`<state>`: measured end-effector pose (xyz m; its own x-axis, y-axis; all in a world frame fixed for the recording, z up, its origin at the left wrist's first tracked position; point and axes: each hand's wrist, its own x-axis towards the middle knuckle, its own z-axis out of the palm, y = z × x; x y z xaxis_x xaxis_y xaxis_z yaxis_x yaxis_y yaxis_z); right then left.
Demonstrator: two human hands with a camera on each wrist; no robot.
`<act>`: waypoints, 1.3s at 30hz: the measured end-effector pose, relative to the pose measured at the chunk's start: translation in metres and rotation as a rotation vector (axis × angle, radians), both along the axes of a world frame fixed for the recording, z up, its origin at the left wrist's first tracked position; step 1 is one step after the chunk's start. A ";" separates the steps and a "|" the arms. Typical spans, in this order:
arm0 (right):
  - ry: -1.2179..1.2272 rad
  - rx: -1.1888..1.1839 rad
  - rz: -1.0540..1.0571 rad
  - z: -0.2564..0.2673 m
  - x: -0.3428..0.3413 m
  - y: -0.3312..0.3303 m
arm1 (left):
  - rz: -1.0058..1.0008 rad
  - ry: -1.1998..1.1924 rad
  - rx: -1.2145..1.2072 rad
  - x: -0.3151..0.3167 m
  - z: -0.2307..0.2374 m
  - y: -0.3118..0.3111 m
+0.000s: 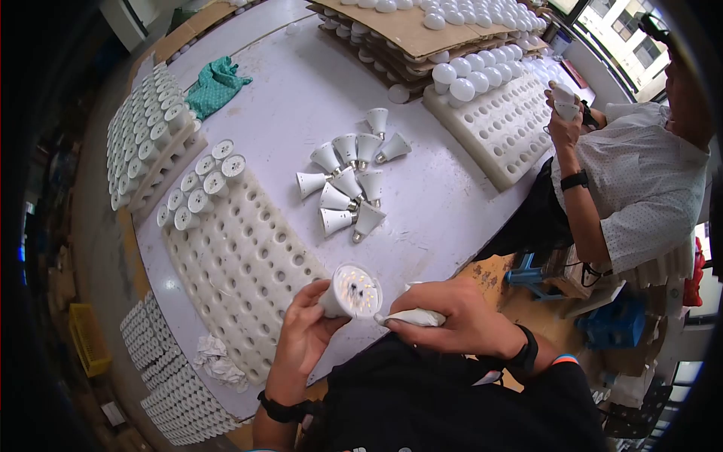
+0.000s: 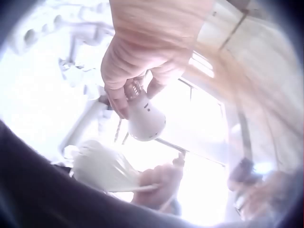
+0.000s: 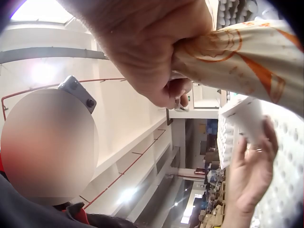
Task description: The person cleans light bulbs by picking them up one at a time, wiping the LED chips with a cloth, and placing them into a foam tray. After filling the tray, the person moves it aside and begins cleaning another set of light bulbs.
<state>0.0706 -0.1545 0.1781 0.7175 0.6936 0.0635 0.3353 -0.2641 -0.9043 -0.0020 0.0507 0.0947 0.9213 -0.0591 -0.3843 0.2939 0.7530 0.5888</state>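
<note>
My left hand (image 1: 305, 331) grips an LED bulb body (image 1: 356, 292) without a dome, its round board of yellow LEDs facing up. In the left wrist view the fingers hold that bulb body (image 2: 146, 121) near its metal screw cap. My right hand (image 1: 471, 316) grips a white, soft bag (image 1: 416, 319) with a narrow tip right at the rim of the bulb body. Orange print shows on the bag (image 3: 237, 57) in the right wrist view. Much of the bag is hidden by the curled fingers in the head view.
A foam tray (image 1: 252, 233) with several bulb bodies at its far end lies to the left. Loose bulb bodies (image 1: 346, 184) cluster mid-table. Another person (image 1: 633, 173) at the right holds a bulb beside a second tray (image 1: 461, 143). Cardboard (image 1: 407, 38) carries white domes; a green cloth (image 1: 218, 87) lies left.
</note>
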 end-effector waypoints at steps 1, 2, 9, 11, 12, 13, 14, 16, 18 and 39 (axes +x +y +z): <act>0.004 0.025 -0.077 -0.002 0.001 -0.007 | -0.085 0.072 -0.018 0.011 -0.022 -0.007; 0.007 0.053 -0.151 -0.004 0.002 -0.013 | -0.173 0.127 -0.021 0.020 -0.043 -0.014; -0.148 0.036 -0.198 -0.012 0.016 -0.048 | -0.309 0.300 0.113 0.078 -0.171 -0.070; -0.102 0.043 -0.185 -0.012 0.020 -0.052 | -0.241 0.276 0.145 0.086 -0.158 -0.077; -0.027 0.073 -0.150 -0.009 0.023 -0.053 | -0.173 0.246 0.265 0.086 -0.138 -0.081; 0.049 0.102 -0.113 -0.007 0.024 -0.054 | -0.102 0.219 0.383 0.083 -0.118 -0.082; 0.051 0.102 -0.103 -0.006 0.026 -0.052 | -0.142 0.166 0.451 0.078 -0.098 -0.078; 0.312 0.252 0.017 -0.005 0.031 -0.040 | -0.233 -0.026 0.416 0.068 -0.082 -0.069; 0.485 0.366 0.106 -0.004 0.034 -0.018 | -0.377 -0.346 0.393 0.059 -0.052 -0.058; 0.925 0.276 0.266 -0.044 0.018 0.210 | 0.114 -0.079 0.610 -0.036 0.004 0.097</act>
<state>0.0887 0.0559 0.1339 0.3898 0.8840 -0.2582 -0.5135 -0.0241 -0.8578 -0.0382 0.1473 0.0985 0.9359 0.2500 -0.2481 0.1691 0.2989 0.9392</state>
